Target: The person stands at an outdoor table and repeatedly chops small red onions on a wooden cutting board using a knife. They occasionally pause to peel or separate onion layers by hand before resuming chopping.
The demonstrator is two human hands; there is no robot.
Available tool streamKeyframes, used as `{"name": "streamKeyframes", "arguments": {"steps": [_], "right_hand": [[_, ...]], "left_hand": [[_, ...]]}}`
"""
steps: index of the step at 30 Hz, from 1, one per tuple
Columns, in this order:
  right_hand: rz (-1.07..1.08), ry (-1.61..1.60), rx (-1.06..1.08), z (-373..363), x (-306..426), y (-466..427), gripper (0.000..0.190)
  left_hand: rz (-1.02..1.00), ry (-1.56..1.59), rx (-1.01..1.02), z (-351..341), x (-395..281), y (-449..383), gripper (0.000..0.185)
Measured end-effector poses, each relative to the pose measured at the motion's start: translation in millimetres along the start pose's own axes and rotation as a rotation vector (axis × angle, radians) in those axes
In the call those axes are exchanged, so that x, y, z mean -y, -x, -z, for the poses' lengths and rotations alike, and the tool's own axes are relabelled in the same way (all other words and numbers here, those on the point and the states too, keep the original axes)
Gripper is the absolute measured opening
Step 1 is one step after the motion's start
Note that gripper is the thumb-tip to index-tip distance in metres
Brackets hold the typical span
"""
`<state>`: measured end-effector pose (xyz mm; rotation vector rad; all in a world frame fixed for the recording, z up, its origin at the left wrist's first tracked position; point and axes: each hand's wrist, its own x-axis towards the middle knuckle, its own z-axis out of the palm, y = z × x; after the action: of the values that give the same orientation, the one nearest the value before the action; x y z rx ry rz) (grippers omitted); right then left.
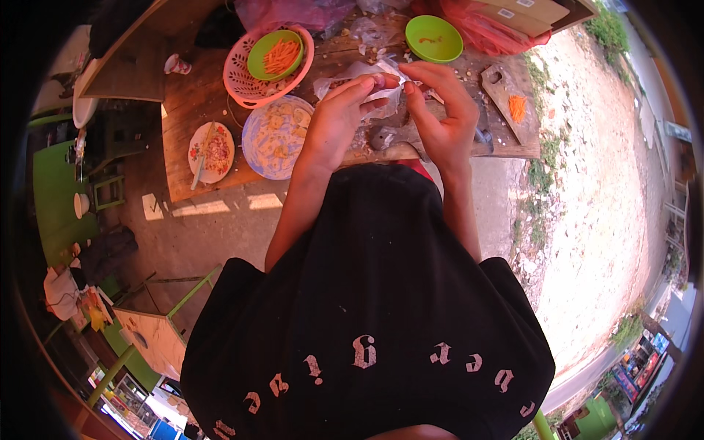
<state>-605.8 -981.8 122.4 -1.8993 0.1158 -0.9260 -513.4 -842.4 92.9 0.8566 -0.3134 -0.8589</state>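
My left hand (341,118) pinches a small purple shallot (378,81) between its thumb and fingers. Just to the right, my right hand (443,107) has its thumb and forefinger close together near the shallot; whether they grip anything is too small to tell. Under both hands lies a crumpled translucent plastic bag (389,104) on a wooden table (341,55), its contents partly hidden by my fingers. Left of my left hand sits a blue-and-white bowl (250,140) with pale, coated pieces in it. A flowered plate (199,147) holds finely chopped reddish bits, with a knife (201,162) across it.
Behind the bowl, a pink colander (234,71) holds a green bowl (256,63) of carrot strips. Another green bowl (448,41) stands by red plastic bags (506,38). A cutting board (509,104) with carrot strips lies at the right edge. A paper cup (177,65) is far left.
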Motion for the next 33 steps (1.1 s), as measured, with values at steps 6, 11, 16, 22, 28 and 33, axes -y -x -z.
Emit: {"name": "streamKeyframes", "arguments": {"steps": [6,11,16,22,28,33], "right_hand": [[0.153,0.236,0.054,-1.9,1.1,-1.1,0.027],[0.087,0.133,0.188,5.7,1.0,-6.1,0.026],[0.059,0.108,0.174,8.5,5.3,-8.4,0.022],[0.141,0.139,0.091,0.7,-3.5,-3.7,0.019],[0.126,0.14,0.052,-3.3,-3.5,-3.2,0.016],[0.168,0.169,0.06,-2.4,-7.6,-2.5,0.017]], "left_hand": [[0.091,0.14,0.063,-1.0,-0.9,-0.6,0.03],[0.133,0.03,0.067,4.9,-2.6,0.1,0.029],[0.099,-0.079,0.021,0.2,-12.6,-0.3,0.027],[0.147,0.131,-0.106,-4.9,-6.9,-1.4,0.021],[0.138,0.104,-0.109,-2.9,-3.7,-2.9,0.02],[0.148,0.128,-0.126,-3.9,-3.3,-3.0,0.019]]}}
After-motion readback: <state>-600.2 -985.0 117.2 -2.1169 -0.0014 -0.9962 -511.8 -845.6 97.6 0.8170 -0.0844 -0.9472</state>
